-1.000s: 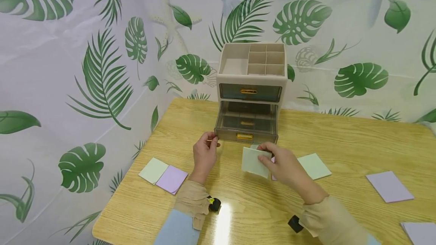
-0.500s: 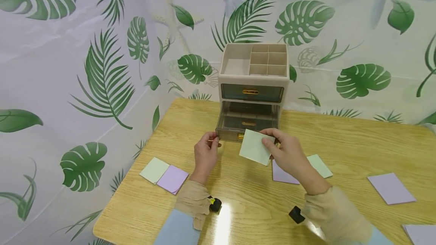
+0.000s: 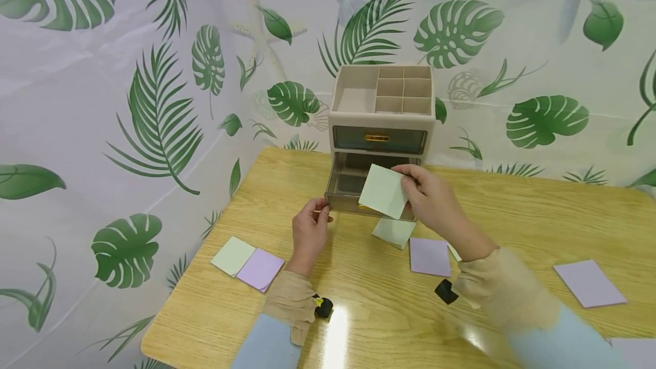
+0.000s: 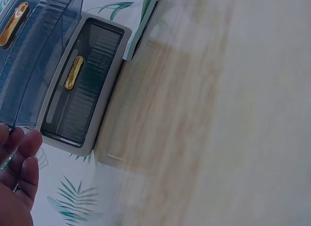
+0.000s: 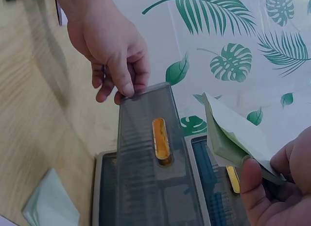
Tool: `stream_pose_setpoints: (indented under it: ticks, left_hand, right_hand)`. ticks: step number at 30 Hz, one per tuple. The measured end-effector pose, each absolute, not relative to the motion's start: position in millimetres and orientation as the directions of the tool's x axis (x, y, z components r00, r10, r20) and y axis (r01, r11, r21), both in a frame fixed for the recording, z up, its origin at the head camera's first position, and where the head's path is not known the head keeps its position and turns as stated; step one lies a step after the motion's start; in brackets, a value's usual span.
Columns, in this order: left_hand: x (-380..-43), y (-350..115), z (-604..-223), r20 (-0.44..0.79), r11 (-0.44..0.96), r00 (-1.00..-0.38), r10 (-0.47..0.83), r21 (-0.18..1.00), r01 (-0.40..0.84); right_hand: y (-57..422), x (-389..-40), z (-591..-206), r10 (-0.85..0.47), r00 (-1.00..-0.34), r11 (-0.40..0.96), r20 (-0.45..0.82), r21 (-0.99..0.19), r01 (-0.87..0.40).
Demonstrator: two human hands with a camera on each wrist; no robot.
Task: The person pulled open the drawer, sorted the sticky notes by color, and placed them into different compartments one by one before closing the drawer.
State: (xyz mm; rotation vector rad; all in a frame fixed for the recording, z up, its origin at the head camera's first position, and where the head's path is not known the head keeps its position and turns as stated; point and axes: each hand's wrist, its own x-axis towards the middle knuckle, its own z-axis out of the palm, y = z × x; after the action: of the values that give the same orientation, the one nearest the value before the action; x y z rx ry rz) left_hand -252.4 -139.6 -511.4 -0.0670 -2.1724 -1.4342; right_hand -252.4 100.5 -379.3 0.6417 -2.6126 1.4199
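Note:
My left hand (image 3: 310, 235) pinches the left front corner of a smoky clear drawer (image 3: 340, 203), pulled out from a cream desk organiser (image 3: 379, 117). In the right wrist view, the left thumb lies on the edge of the drawer (image 5: 141, 131), clear of its gold handle. My right hand (image 3: 435, 201) grips a pale green sticky note pad (image 3: 381, 189) by its right side, tilted above the drawer front. The right wrist view shows the loose sheets of this pad (image 5: 238, 133) slightly fanned. On the table below the drawer lies another green pad (image 3: 392, 233), partly hidden.
A purple pad (image 3: 429, 257) lies on the table right of centre, a green one half hidden behind my right wrist. Farther right are two more lilac pads (image 3: 589, 283). At left, a green pad (image 3: 233, 256) touches a purple pad (image 3: 260, 270). Patterned cloth walls (image 3: 287, 27) stand behind.
My right hand has raised the green pad from near the table to above the drawer front, uncovering the green pad beneath. The left hand stays on the drawer corner.

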Motion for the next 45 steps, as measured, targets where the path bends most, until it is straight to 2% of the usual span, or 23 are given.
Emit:
stream_pose_setpoints:
  ticks: [12, 19, 34, 45]
  left_hand:
    - [-253, -145, -512, 0.507, 0.443, -0.828, -0.237, 0.815, 0.373]
    - [-251, -147, -514, 0.481, 0.435, -0.838, -0.257, 0.832, 0.345]
    - [-250, -143, -511, 0.467, 0.449, -0.852, -0.237, 0.83, 0.33]
    - [-252, -142, -510, 0.45, 0.44, -0.858, -0.247, 0.841, 0.314]
  right_hand:
    - [84, -284, -365, -0.332, -0.851, 0.619, 0.408, -0.586, -0.522]
    - [64, -296, -369, -0.371, -0.844, 0.674, 0.388, -0.513, -0.532]
    - [46, -311, -388, -0.397, -0.909, 0.688, 0.125, -0.615, -0.385]
    - [38, -314, -393, -0.424, -0.902, 0.684, 0.085, -0.623, -0.38]
